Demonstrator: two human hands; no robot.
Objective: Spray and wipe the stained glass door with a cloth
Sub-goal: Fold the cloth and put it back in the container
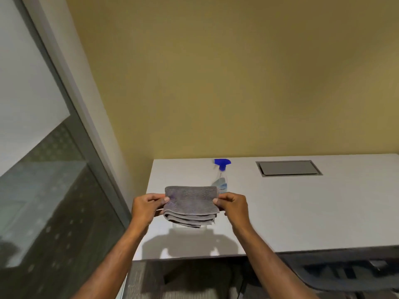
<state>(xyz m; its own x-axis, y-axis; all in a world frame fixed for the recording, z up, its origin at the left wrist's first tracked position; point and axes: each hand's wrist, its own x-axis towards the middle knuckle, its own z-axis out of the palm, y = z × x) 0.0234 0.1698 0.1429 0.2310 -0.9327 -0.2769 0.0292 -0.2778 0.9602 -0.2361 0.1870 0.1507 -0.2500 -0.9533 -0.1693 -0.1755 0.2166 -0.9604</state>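
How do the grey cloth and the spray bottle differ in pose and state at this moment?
The grey cloth is held above the desk, pinched by the left hand and right hand; the spray bottle stands untouched on the desk behind it. The cloth is folded in layers and opaque; the bottle is upright and clear, with a blue trigger head. Both are over the same desk.

— Where is the cloth?
— A grey, ribbed microfibre cloth (191, 203), folded into layers, sits at lower centre, held up flat.
— And the sprayer?
— A clear plastic spray bottle with a blue trigger head (222, 176) stands upright just behind it.
— The door?
— A grey-framed glass door (43, 190) fills the left side.
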